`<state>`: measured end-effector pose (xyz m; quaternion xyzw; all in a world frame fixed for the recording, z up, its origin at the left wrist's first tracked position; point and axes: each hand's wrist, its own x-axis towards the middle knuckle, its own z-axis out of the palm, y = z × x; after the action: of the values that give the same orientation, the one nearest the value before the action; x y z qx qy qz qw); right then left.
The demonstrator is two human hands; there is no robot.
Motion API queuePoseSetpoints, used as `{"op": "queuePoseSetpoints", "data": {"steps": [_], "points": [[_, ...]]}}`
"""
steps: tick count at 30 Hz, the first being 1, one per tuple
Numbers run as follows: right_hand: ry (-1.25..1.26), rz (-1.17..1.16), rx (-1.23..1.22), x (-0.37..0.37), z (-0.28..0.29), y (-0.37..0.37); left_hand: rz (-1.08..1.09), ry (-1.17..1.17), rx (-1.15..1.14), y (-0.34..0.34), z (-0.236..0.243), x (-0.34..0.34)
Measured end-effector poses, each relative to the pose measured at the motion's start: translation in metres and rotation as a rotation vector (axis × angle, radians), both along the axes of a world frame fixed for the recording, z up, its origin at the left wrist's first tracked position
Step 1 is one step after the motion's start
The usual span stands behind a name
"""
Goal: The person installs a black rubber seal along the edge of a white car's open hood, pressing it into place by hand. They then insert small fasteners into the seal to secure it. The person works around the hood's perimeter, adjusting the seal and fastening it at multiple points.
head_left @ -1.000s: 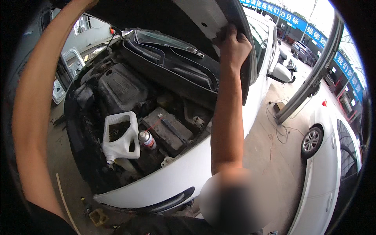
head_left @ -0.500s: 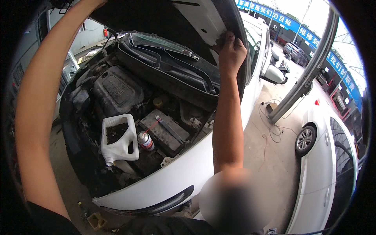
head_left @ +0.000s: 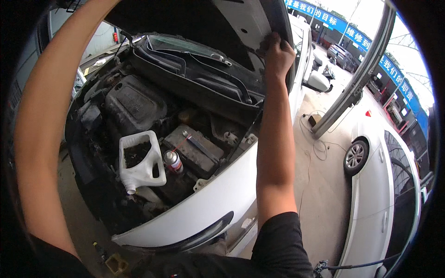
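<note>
The hood (head_left: 204,21) of a white car stands raised over the engine bay. My right hand (head_left: 280,56) is closed round its right edge. My left arm (head_left: 41,125) reaches up past the top of the picture, and its hand is out of sight. Below my arms lies a dark engine cover (head_left: 136,104). A white plastic jug (head_left: 157,162) with one side cut away rests in the bay, dark bits inside. Next to it stands a spray can (head_left: 173,163) with a thin red straw. On the dusty battery (head_left: 187,155) lies a slim dark tool (head_left: 200,144) I cannot identify.
To the right, a grey lift post (head_left: 357,88) rises from the floor, with loose cables (head_left: 320,148) around its foot. Another white car (head_left: 371,204) is parked beyond. The first car's side mirror (head_left: 318,81) sticks out. A yellowish container (head_left: 116,264) is on the floor below.
The whole view has shifted slightly, with the cars and post moving left in the picture. My right hand keeps its grip on the hood edge. More of my right sleeve shows.
</note>
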<state>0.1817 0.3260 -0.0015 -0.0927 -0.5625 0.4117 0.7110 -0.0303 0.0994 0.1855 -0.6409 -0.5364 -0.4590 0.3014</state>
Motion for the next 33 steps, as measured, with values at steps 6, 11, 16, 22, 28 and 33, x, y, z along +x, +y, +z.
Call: {"op": "queuePoseSetpoints", "data": {"steps": [6, 11, 16, 22, 28, 33], "points": [[-0.060, -0.066, 0.043, -0.004, 0.009, 0.000, 0.547, 0.652, 0.039, 0.010, 0.018, -0.058], [0.022, -0.069, -0.041, 0.004, 0.004, 0.011, 0.009, -0.344, -0.026, 0.015, 0.000, 0.005], [-0.100, -0.007, -0.087, -0.030, 0.006, -0.024, 0.261, 0.128, 0.117, -0.013, 0.011, -0.065], [-0.385, -0.303, 0.082, 0.011, -0.015, 0.003, -0.257, -0.689, -0.016, 0.004, -0.010, -0.006], [-0.497, -0.126, 0.228, 0.023, -0.044, -0.019, -0.169, -0.720, 0.159, -0.046, -0.088, -0.023], [-0.645, 0.313, 0.518, 0.042, -0.139, -0.108, -0.423, -2.140, 0.067, -0.042, -0.288, 0.128]]}}
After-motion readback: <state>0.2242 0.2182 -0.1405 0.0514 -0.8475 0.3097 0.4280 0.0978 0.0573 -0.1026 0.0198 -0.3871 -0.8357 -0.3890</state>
